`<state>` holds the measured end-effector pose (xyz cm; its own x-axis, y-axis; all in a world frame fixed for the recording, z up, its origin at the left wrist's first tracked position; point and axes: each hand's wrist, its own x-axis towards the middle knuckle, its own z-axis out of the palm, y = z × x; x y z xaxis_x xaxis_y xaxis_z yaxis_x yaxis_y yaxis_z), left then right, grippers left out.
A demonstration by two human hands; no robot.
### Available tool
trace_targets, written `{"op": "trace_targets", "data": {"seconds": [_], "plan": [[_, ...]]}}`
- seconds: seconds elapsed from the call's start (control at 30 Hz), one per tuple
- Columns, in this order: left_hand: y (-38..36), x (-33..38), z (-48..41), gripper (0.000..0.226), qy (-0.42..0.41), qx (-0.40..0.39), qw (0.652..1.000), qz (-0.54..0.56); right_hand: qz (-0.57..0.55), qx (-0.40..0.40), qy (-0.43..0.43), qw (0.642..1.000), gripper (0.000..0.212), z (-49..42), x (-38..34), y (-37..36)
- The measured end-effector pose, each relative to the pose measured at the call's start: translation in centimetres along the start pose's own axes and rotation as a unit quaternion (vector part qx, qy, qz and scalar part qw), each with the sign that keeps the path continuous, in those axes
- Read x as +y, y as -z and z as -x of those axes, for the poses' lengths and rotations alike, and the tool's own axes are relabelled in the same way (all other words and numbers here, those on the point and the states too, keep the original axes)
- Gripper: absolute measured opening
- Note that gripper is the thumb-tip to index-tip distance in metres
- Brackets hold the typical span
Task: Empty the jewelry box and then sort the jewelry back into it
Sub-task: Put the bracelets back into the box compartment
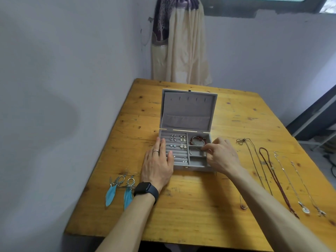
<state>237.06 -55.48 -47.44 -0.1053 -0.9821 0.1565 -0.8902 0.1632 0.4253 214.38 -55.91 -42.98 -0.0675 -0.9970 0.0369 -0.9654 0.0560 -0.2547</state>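
Counting from the near edge of the surface (190,206): two feather earrings (120,188) left, four necklaces (278,179) right, I think. Left hand (158,164) lies flat, steadying the jewelry box (189,110). Right hand (221,157) pinches a silver bangle (190,150) in the middle compartment. I'd lay it flat, clear of the one red bead bracelet (198,140) behind.

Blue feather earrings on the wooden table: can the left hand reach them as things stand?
Probably yes. The left hand rests flat on the grey jewelry box, holding nothing; the blue feather earrings lie beside its wrist with nothing between.
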Motion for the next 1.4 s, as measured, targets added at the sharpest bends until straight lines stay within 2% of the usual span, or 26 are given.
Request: {"op": "trace_targets", "data": {"seconds": [0.1,0.17,0.27,0.47,0.63,0.83,0.9,1.07,1.2,1.4], "plan": [[0.0,0.0,0.0,0.066,-0.003,0.005,1.0,-0.001,-0.105,0.054,-0.015,0.993,0.021,0.8,0.8,0.5],[-0.1,0.0,0.0,0.065,-0.005,0.009,1.0,-0.003,-0.134,0.089,-0.039,0.986,0.02,1.8,2.2,1.0],[-0.1,0.0,0.0,0.064,-0.004,0.012,1.0,-0.008,-0.109,0.073,-0.076,0.988,0.023,3.5,4.8,1.5],[-0.2,0.0,0.0,0.06,-0.003,0.016,1.0,-0.007,-0.068,-0.049,-0.072,0.994,0.032,6.3,6.6,1.3],[-0.1,0.1,0.0,0.063,-0.001,0.015,1.0,-0.009,-0.002,-0.014,-0.029,0.999,0.019,6.7,5.8,0.5],[0.0,0.2,0.1,0.057,0.003,0.015,1.0,-0.012,0.072,-0.028,-0.024,0.997,0.03,6.0,5.8,-0.3],[-0.1,0.1,0.2,0.057,0.004,0.018,1.0,-0.011,0.029,-0.023,-0.033,0.999,0.026,5.7,5.9,-0.1],[-0.2,0.0,0.0,0.063,0.004,0.018,1.0,-0.011,-0.137,0.08,-0.024,0.987,0.015,3.2,4.2,2.1],[-0.5,-0.1,-0.1,0.058,0.005,0.02,1.0,-0.011,-0.165,0.111,0.027,0.98,0.013,0.2,1.6,3.2],[-0.6,-0.1,0.0,0.057,0.007,0.024,1.0,-0.01,-0.176,0.08,0.048,0.98,0.012,-3.8,-0.9,1.9]]}}
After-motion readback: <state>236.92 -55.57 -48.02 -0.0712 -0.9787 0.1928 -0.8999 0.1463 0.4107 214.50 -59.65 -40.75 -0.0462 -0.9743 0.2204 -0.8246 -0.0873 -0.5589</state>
